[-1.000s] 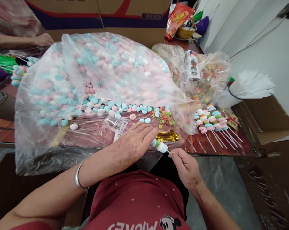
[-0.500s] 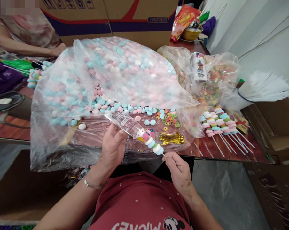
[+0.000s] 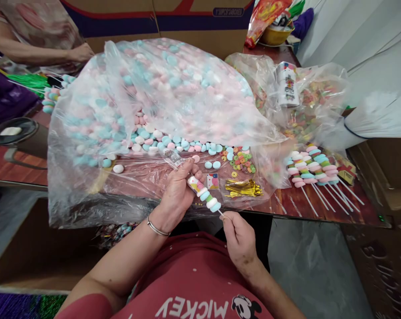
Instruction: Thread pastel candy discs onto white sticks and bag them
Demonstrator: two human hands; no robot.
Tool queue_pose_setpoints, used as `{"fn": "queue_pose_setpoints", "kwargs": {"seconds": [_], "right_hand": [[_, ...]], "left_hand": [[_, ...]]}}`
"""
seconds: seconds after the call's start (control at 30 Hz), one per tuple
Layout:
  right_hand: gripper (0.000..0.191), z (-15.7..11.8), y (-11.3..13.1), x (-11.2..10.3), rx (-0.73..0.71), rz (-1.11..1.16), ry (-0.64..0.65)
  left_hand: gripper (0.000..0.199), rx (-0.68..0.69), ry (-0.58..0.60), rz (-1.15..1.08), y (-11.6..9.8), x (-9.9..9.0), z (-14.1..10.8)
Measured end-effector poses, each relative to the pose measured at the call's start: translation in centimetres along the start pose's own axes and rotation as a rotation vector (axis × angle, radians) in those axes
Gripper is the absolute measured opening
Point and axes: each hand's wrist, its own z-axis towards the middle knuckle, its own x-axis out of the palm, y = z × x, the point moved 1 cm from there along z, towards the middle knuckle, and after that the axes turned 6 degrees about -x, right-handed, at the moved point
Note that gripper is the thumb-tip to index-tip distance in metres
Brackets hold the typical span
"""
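My left hand [image 3: 178, 193] is closed on a narrow clear printed bag [image 3: 172, 157], whose far end sticks out beyond the fingers. Out of the near end comes a marshmallow skewer [image 3: 208, 200] with pink, white, blue and green pieces, a coloured paper label [image 3: 195, 183] at its top. Between thumb and fingers, my right hand [image 3: 239, 237] pinches the skewer's white stick [image 3: 221, 213]. Just beyond, a small printed card [image 3: 212, 180] and a packet of gold twist ties [image 3: 243, 188] lie on the plastic. How far the skewer sits inside the bag is partly hidden by my left hand.
A big plastic bag of marshmallows [image 3: 183, 88] covers the table's middle, loose marshmallows [image 3: 187, 146] and gummy rings [image 3: 241, 160] before it. Finished skewers [image 3: 312, 166] lie right, near a sheaf of white bags [image 3: 383, 115]. A mug [image 3: 30, 139] and another person's hand [image 3: 82, 52] are left.
My left hand has slid along the bag towards the skewer and closed around it near the label; before, its fingers were looser further up. The right hand still pinches the stick. The view has shifted slightly.
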Motion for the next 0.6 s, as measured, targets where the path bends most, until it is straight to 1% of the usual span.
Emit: {"fn": "queue_pose_setpoints", "kwargs": {"seconds": [0.07, 0.1, 0.13, 0.17, 0.23, 0.3, 0.33, 0.43, 0.5, 0.57, 0.6], "right_hand": [[0.018, 0.2, 0.3, 0.0, -0.285, -0.294, -0.071], [0.018, 0.2, 0.5, 0.1, -0.384, -0.403, -0.096], [0.019, 0.3, 0.6, 0.2, -0.446, -0.488, -0.112], [0.019, 0.3, 0.6, 0.4, -0.476, -0.548, -0.121], [0.019, 0.4, 0.7, 0.5, -0.470, -0.577, -0.130], [0.019, 0.4, 0.7, 0.5, -0.380, -0.468, -0.110], [0.020, 0.4, 0.7, 0.4, -0.296, -0.368, -0.092], [0.023, 0.5, 0.4, -0.1, 0.074, 0.039, -0.045], [0.023, 0.5, 0.2, -0.1, 0.310, 0.331, -0.049], [0.022, 0.5, 0.2, 0.2, 0.467, 0.569, -0.046], [0.021, 0.5, 0.3, 0.5, 0.507, 0.634, -0.040]], "left_hand": [[0.032, 0.030, -0.012, 0.014, 0.5, 0.0, 0.1], [0.034, 0.041, -0.006, 0.026, 0.9, 0.1, 0.0], [0.035, 0.047, 0.004, 0.041, 1.2, 0.1, 0.0], [0.036, 0.057, 0.012, 0.060, 1.5, 0.1, -0.1], [0.038, 0.079, 0.023, 0.097, 2.1, 0.1, -0.2], [0.040, 0.086, 0.028, 0.130, 2.2, 0.0, -0.3], [0.040, 0.078, 0.032, 0.143, 2.2, 0.0, -0.3], [0.039, 0.004, 0.056, 0.190, 1.8, -0.1, -0.3], [0.038, -0.031, 0.055, 0.215, 1.5, -0.2, -0.2], [0.039, -0.036, 0.038, 0.219, 1.7, -0.3, -0.3], [0.039, -0.031, 0.027, 0.218, 1.9, -0.3, -0.4]]}}
